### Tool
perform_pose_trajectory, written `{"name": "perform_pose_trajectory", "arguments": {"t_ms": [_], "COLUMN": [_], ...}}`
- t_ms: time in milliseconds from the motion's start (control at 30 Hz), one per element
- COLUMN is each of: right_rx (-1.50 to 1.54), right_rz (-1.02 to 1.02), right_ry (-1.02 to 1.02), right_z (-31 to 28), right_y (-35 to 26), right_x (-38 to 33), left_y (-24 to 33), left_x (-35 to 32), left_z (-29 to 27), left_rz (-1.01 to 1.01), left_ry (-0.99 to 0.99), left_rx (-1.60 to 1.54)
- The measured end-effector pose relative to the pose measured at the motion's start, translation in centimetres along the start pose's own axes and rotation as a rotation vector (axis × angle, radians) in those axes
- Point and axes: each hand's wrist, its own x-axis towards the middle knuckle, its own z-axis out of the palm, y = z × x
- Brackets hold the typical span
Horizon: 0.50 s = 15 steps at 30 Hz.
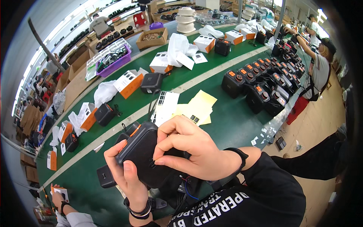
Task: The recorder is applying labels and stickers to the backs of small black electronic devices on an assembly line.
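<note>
Black device (145, 149) clamped in left hand (132, 185)
Right hand's (196, 149) fingertips pinch together at its face; a steady hold should help

White capital lettering (225, 202), in slanting lines, across the wearer's own black shirt (272, 189).

Blk speaker (141, 157) looks matt plastic w/ textured face; grn counter (227, 126) smooth, semi-gloss; yel. sheets (202, 102) paper; purp. crate (123, 58) plastic.

The device (141, 153) is black, the worktop (223, 126) green, some sheets (204, 103) yellow.
</note>
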Motion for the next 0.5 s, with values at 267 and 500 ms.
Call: {"name": "perform_pose_trajectory", "arguments": {"t_ms": [267, 500], "right_rx": [-0.047, -0.136], "right_rz": [-0.017, -0.078], "right_ry": [0.041, 0.030], "right_z": [1.2, 2.3], "right_y": [0.2, 0.1], "right_x": [0.1, 0.0], "left_y": [-0.3, 0.0], "left_x": [0.1, 0.0], "left_z": [-0.9, -1.8], "left_rz": [0.011, 0.014], "left_ry": [0.006, 0.015], "left_rx": [0.049, 0.061]}}
